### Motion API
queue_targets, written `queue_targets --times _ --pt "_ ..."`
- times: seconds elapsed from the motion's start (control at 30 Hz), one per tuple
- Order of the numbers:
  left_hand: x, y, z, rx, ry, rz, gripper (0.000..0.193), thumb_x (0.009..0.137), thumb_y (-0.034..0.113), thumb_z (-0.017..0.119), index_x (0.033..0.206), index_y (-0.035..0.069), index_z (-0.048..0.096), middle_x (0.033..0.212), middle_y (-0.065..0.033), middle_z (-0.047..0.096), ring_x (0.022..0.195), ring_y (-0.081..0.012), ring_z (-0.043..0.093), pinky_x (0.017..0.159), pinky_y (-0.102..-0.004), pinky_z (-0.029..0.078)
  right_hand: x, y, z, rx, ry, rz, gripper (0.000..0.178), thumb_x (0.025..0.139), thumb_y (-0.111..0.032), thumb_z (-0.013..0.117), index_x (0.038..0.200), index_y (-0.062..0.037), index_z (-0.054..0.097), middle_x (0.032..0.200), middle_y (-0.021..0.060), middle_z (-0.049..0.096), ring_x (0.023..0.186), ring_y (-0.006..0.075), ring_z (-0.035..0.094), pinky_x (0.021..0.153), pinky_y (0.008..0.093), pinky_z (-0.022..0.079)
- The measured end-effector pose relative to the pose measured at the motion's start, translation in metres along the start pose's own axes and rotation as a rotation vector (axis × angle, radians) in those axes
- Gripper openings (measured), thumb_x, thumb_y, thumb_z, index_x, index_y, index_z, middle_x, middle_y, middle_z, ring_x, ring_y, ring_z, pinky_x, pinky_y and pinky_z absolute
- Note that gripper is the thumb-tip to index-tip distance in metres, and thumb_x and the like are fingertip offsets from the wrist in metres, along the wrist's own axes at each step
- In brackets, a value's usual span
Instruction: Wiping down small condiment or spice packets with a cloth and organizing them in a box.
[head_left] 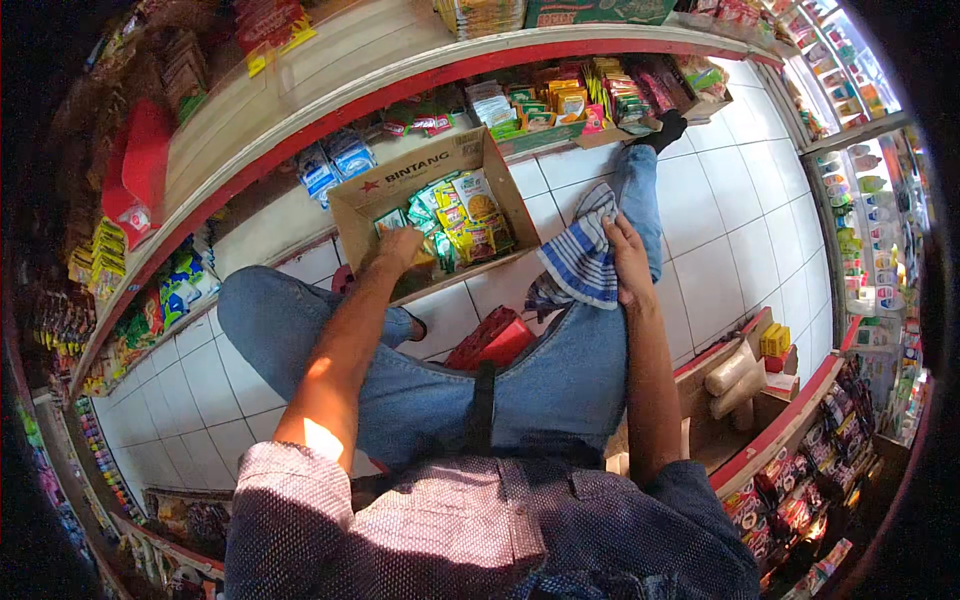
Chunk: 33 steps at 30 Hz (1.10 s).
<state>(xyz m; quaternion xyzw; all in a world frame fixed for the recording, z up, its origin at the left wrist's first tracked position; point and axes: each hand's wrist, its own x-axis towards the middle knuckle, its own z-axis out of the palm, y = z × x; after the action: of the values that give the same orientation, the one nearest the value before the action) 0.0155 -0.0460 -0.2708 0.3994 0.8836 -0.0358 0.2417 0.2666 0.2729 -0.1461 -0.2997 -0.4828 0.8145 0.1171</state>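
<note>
An open cardboard box (357,215) stands on the floor in front of me, holding several small green, yellow and white sachets (455,215). Reaching over its left side, my left hand (403,247) has its fingers curled down among the sachets at that end. Its fingertips are partly hidden, so what they pinch cannot be made out. To the right of the box, above my bent knee, my right hand (628,258) grips a crumpled blue-and-white striped cloth (582,255), which hangs to the left of the fingers.
A low shelf (300,105) with a red edge curves behind the box, with blue packets (337,165) and rows of sachets (565,100) on its lower level. A red object (490,340) lies between my legs. At right sits a wooden tray (700,420) with wrapped rolls (735,382).
</note>
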Motion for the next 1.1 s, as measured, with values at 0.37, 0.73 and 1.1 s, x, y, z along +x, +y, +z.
queue_targets --times 0.37,0.73,1.1 --pt "-0.032 0.06 -0.104 -1.8 0.387 0.041 0.02 0.1 0.01 0.063 0.101 0.011 0.044 0.111 -0.0183 0.07 0.097 -0.0239 0.073 0.077 -0.0344 0.06 -0.018 -0.011 0.039 -0.072 -0.034 0.035 0.051 0.098 -0.024 0.064 0.14 0.0038 0.052 0.125 0.0117 0.066 0.106 0.0193 0.066 0.091 0.0306 0.053" --pt "-0.12 0.12 -0.172 -2.299 -0.2 0.39 0.043 0.107 0.037 0.051 0.139 0.008 0.047 0.138 -0.0143 0.058 0.123 -0.0244 0.062 0.098 -0.0375 0.054 -0.03 -0.087 0.103 -0.323 -0.442 -0.025 0.033 0.1 -0.021 0.063 0.123 0.0031 0.065 0.094 0.0005 0.071 0.082 0.0052 0.063 0.076 0.0223 0.052" --pt "-0.122 0.14 -0.163 -2.209 -0.038 0.211 0.048 0.104 0.03 0.058 0.145 0.009 0.044 0.136 -0.0101 0.057 0.124 -0.0247 0.06 0.103 -0.0457 0.053 -0.029 -0.084 0.124 -0.529 -0.084 -0.572 0.036 0.098 -0.012 0.063 0.133 -0.0064 0.058 0.107 0.0136 0.07 0.095 0.0195 0.064 0.085 0.0357 0.052"
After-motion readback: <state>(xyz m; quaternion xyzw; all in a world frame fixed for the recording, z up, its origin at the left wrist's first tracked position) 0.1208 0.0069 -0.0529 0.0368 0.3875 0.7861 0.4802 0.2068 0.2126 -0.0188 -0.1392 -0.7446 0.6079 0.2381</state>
